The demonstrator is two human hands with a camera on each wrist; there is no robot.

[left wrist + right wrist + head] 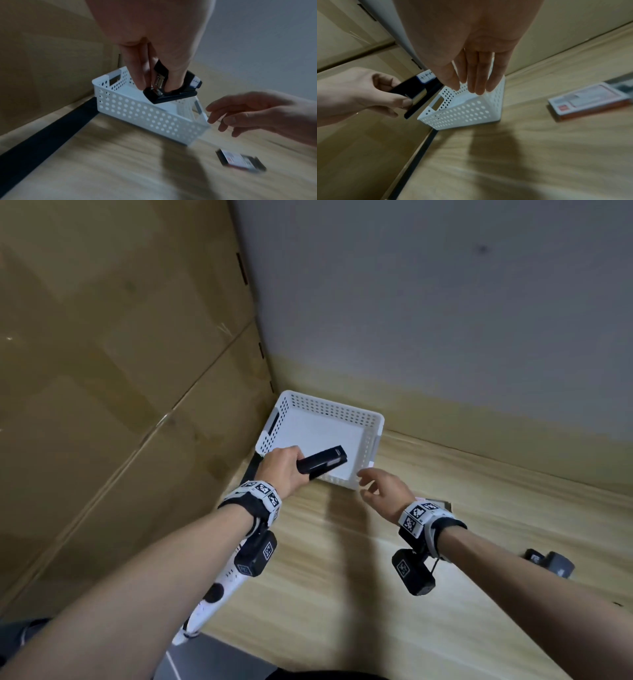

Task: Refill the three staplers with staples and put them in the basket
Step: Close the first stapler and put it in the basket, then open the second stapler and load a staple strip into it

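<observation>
The left hand [282, 470] is clamping its fingers on a black stapler [322, 462] above the empty white basket [329, 409] at frame centre; the right hand [383, 491] is hovering with fingers apart. Judging by that, no stapler is binned yet.

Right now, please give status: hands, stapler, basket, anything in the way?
Left hand grips black stapler above white basket. Right hand open, beside basket, holding nothing. Basket looks empty. Path down clear.
</observation>
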